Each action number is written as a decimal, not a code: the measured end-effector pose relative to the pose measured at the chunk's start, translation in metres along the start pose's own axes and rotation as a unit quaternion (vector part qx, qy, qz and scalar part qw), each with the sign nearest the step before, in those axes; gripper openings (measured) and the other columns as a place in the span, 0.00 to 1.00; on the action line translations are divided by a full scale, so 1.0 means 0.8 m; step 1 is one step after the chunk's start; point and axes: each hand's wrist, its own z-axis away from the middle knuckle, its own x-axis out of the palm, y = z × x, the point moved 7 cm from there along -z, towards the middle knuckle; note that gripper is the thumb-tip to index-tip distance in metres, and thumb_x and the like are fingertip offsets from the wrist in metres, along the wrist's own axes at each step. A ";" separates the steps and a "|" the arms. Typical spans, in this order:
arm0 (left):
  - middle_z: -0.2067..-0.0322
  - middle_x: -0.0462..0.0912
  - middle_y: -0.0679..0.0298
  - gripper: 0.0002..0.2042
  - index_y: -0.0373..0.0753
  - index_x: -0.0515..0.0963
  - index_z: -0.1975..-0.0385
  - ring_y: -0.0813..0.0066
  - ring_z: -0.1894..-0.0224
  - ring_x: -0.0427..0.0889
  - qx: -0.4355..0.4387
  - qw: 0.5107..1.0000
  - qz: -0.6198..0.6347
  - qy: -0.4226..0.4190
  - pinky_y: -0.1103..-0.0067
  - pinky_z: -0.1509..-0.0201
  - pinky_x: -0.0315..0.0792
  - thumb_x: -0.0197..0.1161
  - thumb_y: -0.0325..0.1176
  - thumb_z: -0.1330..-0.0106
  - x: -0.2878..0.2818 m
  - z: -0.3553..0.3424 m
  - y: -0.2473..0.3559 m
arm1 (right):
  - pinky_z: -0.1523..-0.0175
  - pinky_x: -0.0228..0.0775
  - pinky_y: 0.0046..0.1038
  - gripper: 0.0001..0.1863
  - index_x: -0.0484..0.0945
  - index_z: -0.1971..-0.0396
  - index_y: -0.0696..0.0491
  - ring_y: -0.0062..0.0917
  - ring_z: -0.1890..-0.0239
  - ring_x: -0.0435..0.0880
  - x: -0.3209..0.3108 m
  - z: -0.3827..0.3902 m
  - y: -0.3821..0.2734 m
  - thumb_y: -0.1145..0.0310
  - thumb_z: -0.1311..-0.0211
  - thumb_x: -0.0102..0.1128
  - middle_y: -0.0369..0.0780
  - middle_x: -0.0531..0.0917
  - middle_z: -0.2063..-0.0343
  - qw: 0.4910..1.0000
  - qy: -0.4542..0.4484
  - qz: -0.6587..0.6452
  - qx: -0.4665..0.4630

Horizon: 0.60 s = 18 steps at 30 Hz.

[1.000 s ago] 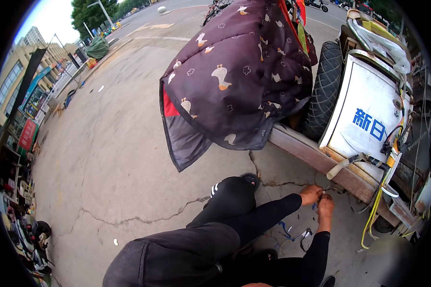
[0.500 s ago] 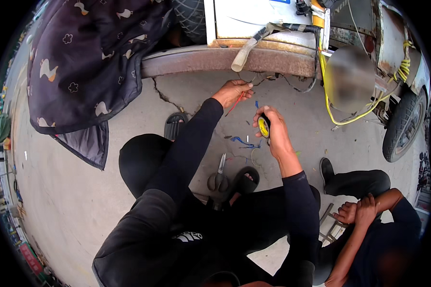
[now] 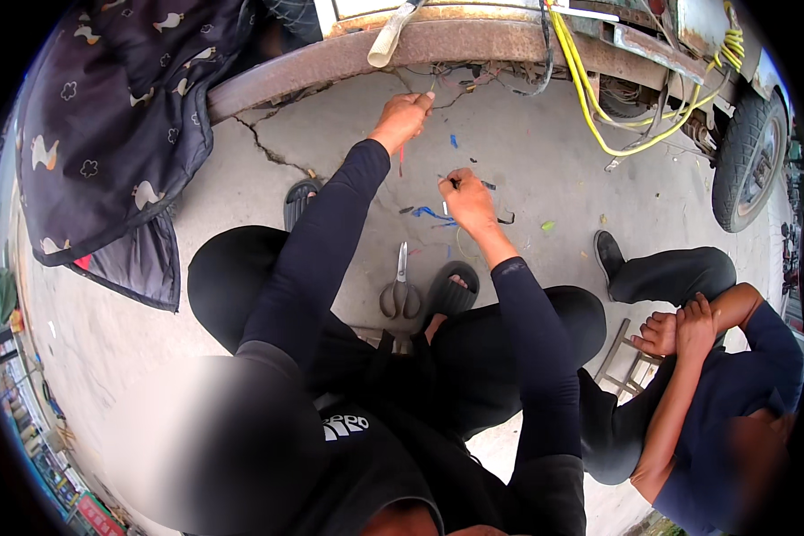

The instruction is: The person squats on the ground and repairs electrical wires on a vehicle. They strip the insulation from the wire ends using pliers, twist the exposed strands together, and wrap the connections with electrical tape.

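Under the vehicle's rusty rail, my left hand point(image 3: 405, 119) is closed, thumb and finger pinched on thin wires. A red wire point(image 3: 401, 159) hangs out below this hand. Lower and to the right, my right hand point(image 3: 469, 201) is curled with its knuckles up. A small dark part of the tape roll point(image 3: 456, 184) shows at its fingertips; the rest is hidden by the hand. Scissors point(image 3: 401, 284) lie between my feet, blades pointing away. Blue wire scraps point(image 3: 431, 213) are on the ground just left of my right hand.
The rusty rail point(image 3: 304, 67) crosses the far side, with a pale tube end point(image 3: 386, 45) hanging over it. A yellow cable point(image 3: 590, 112) loops down beside a wheel point(image 3: 749, 165). A dark patterned cover point(image 3: 107, 134) hangs at left. Another person's hands point(image 3: 679, 329) are clasped at right.
My right hand has turned over and its fingers have closed in, so the tape roll's yellow core no longer shows. My left hand keeps its pinch. The whole view has shifted.
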 end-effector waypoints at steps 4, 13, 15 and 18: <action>0.85 0.65 0.74 0.20 0.43 0.70 0.77 0.82 0.85 0.64 -0.036 0.998 0.043 -0.015 0.80 0.79 0.56 0.60 0.51 0.31 0.001 0.001 0.000 | 0.44 0.73 0.41 0.25 0.78 0.54 0.60 0.48 0.51 0.83 0.095 -0.011 0.108 0.52 0.40 0.59 0.54 0.84 0.59 0.994 -0.024 0.065 0.081; 0.82 0.72 0.70 0.20 0.39 0.75 0.70 0.80 0.82 0.70 -0.038 0.994 0.094 -0.033 0.80 0.76 0.63 0.53 0.51 0.25 0.011 0.019 -0.020 | 0.42 0.72 0.43 0.33 0.74 0.49 0.65 0.52 0.48 0.80 0.243 0.003 0.209 0.48 0.41 0.59 0.55 0.81 0.51 0.986 -0.035 0.110 0.119; 0.78 0.76 0.68 0.20 0.37 0.76 0.65 0.78 0.78 0.74 -0.048 0.996 0.053 -0.055 0.79 0.72 0.67 0.51 0.50 0.24 0.014 0.028 -0.028 | 0.43 0.73 0.42 0.34 0.74 0.48 0.65 0.52 0.50 0.81 0.245 -0.001 0.215 0.48 0.41 0.60 0.53 0.82 0.51 0.979 -0.003 0.197 0.043; 0.72 0.82 0.64 0.20 0.36 0.77 0.60 0.76 0.72 0.80 -0.069 0.994 0.022 -0.086 0.79 0.66 0.71 0.51 0.50 0.24 0.020 0.049 -0.038 | 0.41 0.72 0.42 0.31 0.74 0.47 0.62 0.46 0.49 0.82 0.238 -0.007 0.225 0.49 0.37 0.57 0.53 0.82 0.51 0.969 0.024 0.231 0.085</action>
